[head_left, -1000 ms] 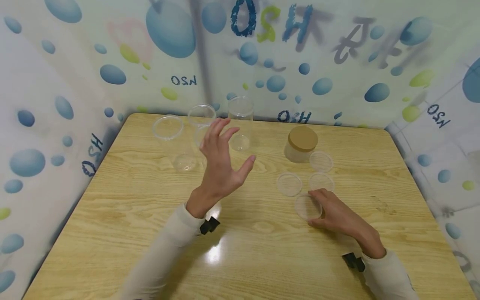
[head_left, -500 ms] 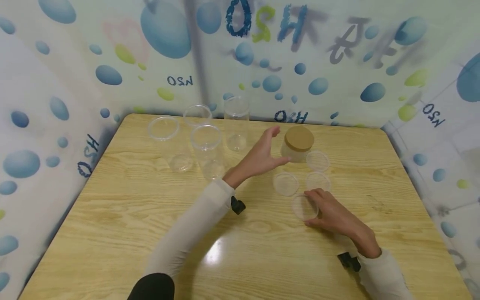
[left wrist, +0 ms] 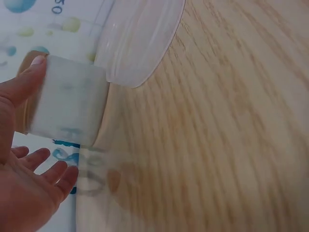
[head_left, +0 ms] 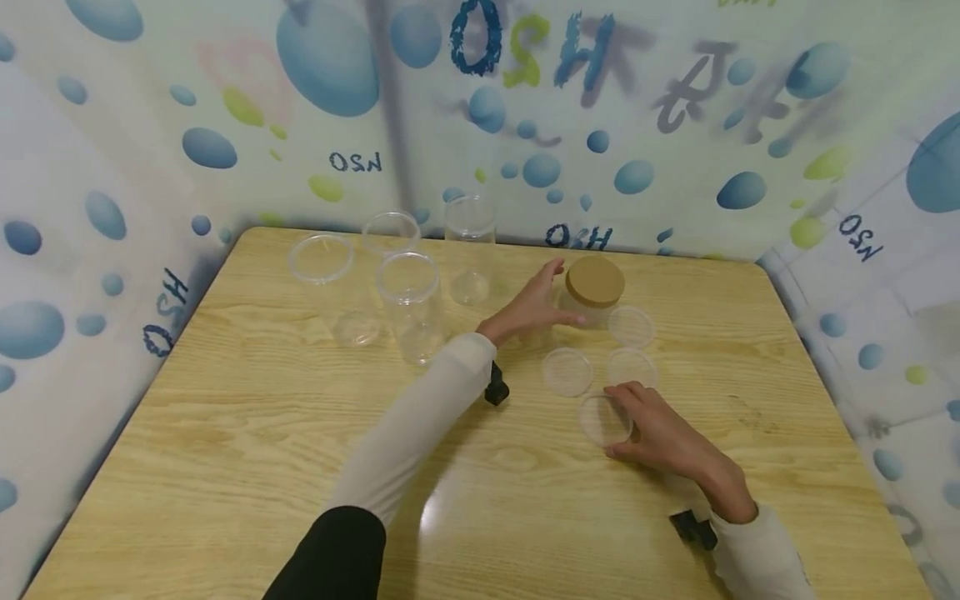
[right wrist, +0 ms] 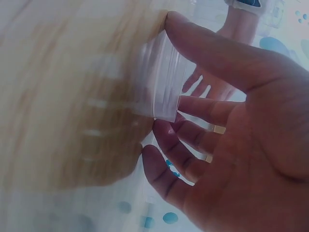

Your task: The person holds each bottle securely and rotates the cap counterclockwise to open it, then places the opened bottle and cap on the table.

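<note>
My left hand (head_left: 528,310) reaches across to a frosted jar with a tan lid (head_left: 595,282), thumb in front and fingers at its far left side. In the left wrist view the thumb overlaps the edge of the jar (left wrist: 70,101), while the other fingers are loosely spread apart from it. Lower right, my right hand (head_left: 663,433) holds a round clear plastic lid (head_left: 600,419) by its rim, the lid low at the tabletop. The right wrist view has the thumb at one edge of this lid (right wrist: 166,77) and fingertips at the other.
Three more clear lids (head_left: 567,372) lie in front of the jar. Several tall clear plastic cups (head_left: 408,312) stand upright at the back left of the wooden table (head_left: 247,433). Printed fabric walls (head_left: 637,108) enclose the table's back and sides.
My left hand has swung right from in front of the clear cups to the jar, with fingers still spread. The right hand has stayed at the same lid.
</note>
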`<act>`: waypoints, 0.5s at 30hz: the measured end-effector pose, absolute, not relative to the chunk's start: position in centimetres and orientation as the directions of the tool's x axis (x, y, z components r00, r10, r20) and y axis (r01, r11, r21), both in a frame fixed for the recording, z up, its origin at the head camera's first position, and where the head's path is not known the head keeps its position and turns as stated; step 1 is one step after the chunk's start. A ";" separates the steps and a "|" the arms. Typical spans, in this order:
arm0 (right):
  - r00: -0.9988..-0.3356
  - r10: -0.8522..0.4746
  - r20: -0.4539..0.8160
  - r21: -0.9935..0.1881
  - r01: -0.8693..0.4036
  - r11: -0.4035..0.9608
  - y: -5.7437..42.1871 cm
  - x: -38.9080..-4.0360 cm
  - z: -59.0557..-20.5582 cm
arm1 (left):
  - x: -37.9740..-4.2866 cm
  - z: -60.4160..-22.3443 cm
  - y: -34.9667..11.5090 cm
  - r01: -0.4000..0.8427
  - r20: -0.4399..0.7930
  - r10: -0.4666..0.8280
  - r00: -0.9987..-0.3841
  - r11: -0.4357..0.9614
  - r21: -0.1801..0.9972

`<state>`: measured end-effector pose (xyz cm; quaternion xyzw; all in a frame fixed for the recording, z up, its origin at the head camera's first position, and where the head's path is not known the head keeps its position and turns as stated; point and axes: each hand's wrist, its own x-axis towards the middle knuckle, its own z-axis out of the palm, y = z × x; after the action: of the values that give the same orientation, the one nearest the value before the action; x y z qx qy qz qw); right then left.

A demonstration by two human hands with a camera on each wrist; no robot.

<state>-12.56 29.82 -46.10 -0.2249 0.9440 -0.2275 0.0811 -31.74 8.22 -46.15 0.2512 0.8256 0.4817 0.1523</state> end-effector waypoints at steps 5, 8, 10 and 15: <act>-0.886 -0.461 -0.054 -0.464 -0.386 0.797 29.7 -12.5 -46.1 | -32.3 -47.0 8.8 0.229 -0.058 0.560 -0.826 0.428 0.874; -0.886 -0.460 -0.054 -0.464 -0.385 0.798 29.6 -12.4 -46.0 | -32.4 -47.2 9.1 0.213 -0.079 0.558 -0.826 0.439 0.873; -0.887 -0.458 -0.052 -0.462 -0.385 0.799 29.6 -12.4 -46.0 | -32.4 -47.2 9.3 0.209 -0.083 0.560 -0.824 0.438 0.874; -0.886 -0.461 -0.048 -0.458 -0.390 0.799 29.7 -12.5 -45.9 | -32.4 -47.0 9.9 0.205 -0.075 0.555 -0.828 0.426 0.881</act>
<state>-12.52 29.67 -45.94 -0.2251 0.9451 -0.2236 0.0786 -32.45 9.87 -46.99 0.2305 0.8247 0.4837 0.1809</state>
